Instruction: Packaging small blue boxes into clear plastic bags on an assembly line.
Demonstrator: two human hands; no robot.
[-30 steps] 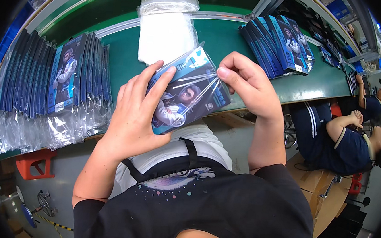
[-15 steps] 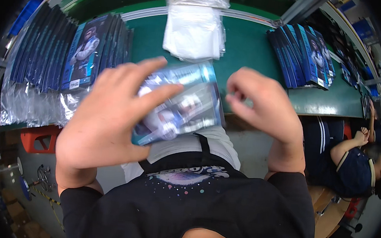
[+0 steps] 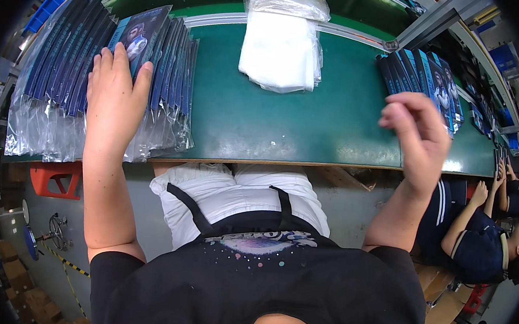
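Observation:
My left hand (image 3: 116,93) lies over a row of thin dark-blue printed boxes in clear plastic bags (image 3: 53,72). Its fingers stretch out, and they touch the front of a bagged box with a printed figure (image 3: 145,25), which leans among the others. Over the right part of the table, my right hand (image 3: 419,135) is raised with its fingers curled in and nothing visible in them. Just beyond it stands a group of similar dark-blue boxes (image 3: 422,71), partly hidden by the hand.
A stack of clear plastic bags (image 3: 280,51) lies at the far middle of the green table (image 3: 238,127). Beneath the table's left end is a red stool (image 3: 56,179). At the right, a person in dark blue (image 3: 478,243) sits by the same bench. A metal post (image 3: 426,23) rises at back right.
The bagged box that was between my hands is gone from there. My left hand has moved left onto the row, while my right hand has moved right toward the other boxes.

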